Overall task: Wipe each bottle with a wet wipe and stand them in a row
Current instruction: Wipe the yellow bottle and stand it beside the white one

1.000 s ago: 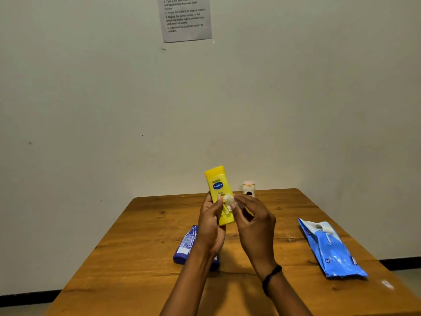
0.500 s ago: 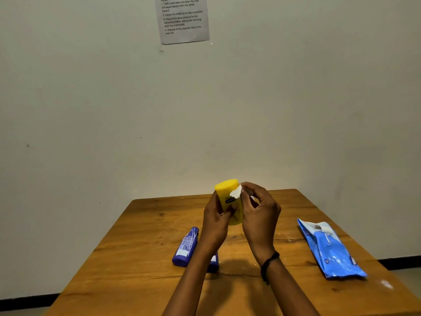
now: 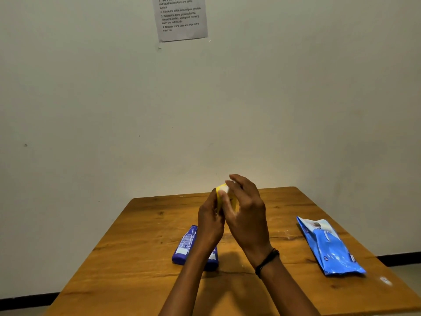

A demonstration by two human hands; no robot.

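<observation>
My left hand (image 3: 210, 221) grips a yellow bottle (image 3: 219, 197) above the middle of the wooden table (image 3: 141, 226). My right hand (image 3: 247, 208) wraps over the bottle from the right and pinches a small white wet wipe (image 3: 224, 189) against its top. Most of the bottle is hidden between the two hands. A blue bottle (image 3: 185, 246) lies flat on the table below my left wrist. The small white bottle at the back of the table is hidden behind my hands.
A blue pack of wet wipes (image 3: 330, 246) lies on the right side of the table. A printed instruction sheet (image 3: 181, 18) hangs on the wall behind. The table's right corner stands close to the side wall.
The yellow bottle has tilted and sunk further between my hands. My right hand has slid the wipe up from the label to the bottle's top and now covers more of it.
</observation>
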